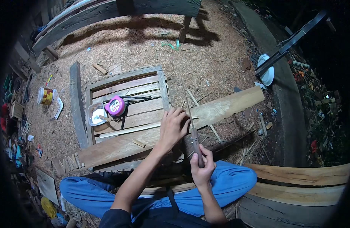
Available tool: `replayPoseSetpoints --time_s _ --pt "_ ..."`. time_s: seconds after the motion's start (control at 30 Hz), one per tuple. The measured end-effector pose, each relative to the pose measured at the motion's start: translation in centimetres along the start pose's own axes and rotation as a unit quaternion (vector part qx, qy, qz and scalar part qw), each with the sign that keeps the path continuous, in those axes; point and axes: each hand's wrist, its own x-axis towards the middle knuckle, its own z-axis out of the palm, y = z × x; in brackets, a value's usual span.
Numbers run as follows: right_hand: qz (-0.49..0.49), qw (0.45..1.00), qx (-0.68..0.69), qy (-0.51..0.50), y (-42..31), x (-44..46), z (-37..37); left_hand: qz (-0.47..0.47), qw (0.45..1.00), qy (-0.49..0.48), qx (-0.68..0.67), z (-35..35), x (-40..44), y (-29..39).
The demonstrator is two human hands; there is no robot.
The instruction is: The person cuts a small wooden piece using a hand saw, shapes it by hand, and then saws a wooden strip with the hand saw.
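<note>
My right hand [204,171] is wrapped around the wooden handle of a narrow-bladed saw [194,141]. Its thin blade, seen nearly edge-on, points away from me beside my left fingertips. My left hand [175,124] is closed over a slim wooden strip [133,130], pressing it onto a long wooden board [228,107]. The strip's right end pokes out past my fingers near the blade. Several short cut pieces [71,163] lie in a row at the board's left end, and a small offcut [138,143] rests mid-board. My left palm is hidden from view.
Under the board is a slatted wooden frame [160,85], carrying a pink tape measure [116,106] and a clear plastic tub [96,114]. A tin [46,96] stands at left on the wood shavings. Planks [296,193] lie at right; a bench [118,15] stands beyond.
</note>
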Motion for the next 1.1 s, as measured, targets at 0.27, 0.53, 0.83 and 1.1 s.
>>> replayPoseSetpoints --time_s 0.27,0.53,0.83,1.1 --pt "0.03 0.999 -0.034 -0.007 -0.6 -0.6 -0.4 0.005 0.999 -0.026 0.037 0.3 -0.3 0.1" --pt "0.014 0.999 -0.028 -0.012 -0.6 -0.7 -1.7 -0.001 0.998 -0.019 0.059 0.3 0.1 0.0" --pt "0.087 0.994 0.064 -0.01 -0.6 -0.2 -3.3 -0.015 0.999 0.017 0.036 0.5 0.2 -0.1" --pt "0.008 0.995 0.093 0.019 0.0 4.6 -0.5 -0.016 0.999 0.029 0.03 0.6 0.2 0.1"
